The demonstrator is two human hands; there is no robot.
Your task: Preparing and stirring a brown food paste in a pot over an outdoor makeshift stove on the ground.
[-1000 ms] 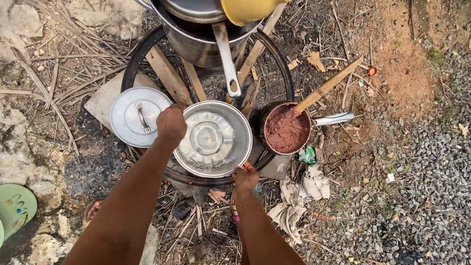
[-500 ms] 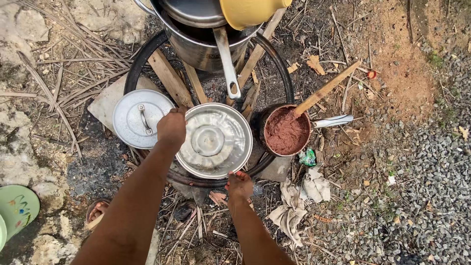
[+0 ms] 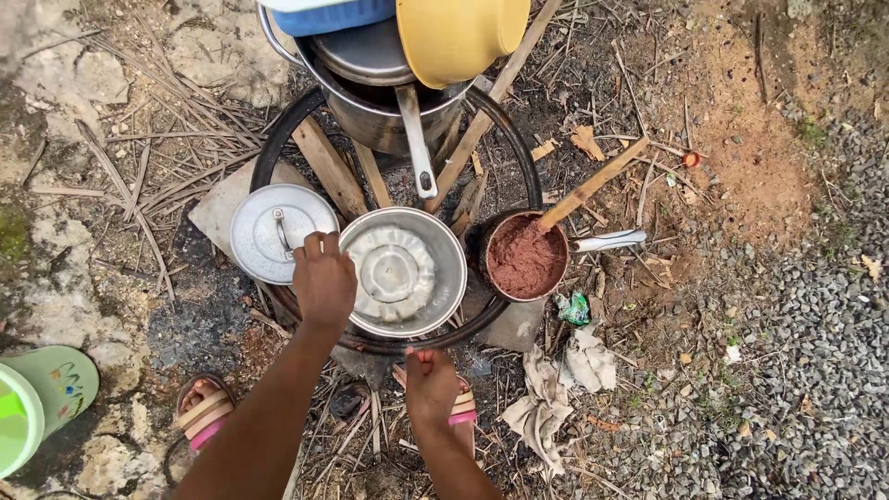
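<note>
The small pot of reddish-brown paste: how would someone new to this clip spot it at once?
Find the black ring on the ground. At its right edge, beside the wide steel bowl, sits the small pot. It alone holds reddish-brown paste, with a wooden stick leaning out.

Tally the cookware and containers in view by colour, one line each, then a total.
Silver metal: 5 – bowl held by left hand and right hand, lid, big pot, its lid, ladle
Dark saucepan: 1
Yellow bowl: 1
Blue container: 1
Green cup: 1
Total: 9
</note>
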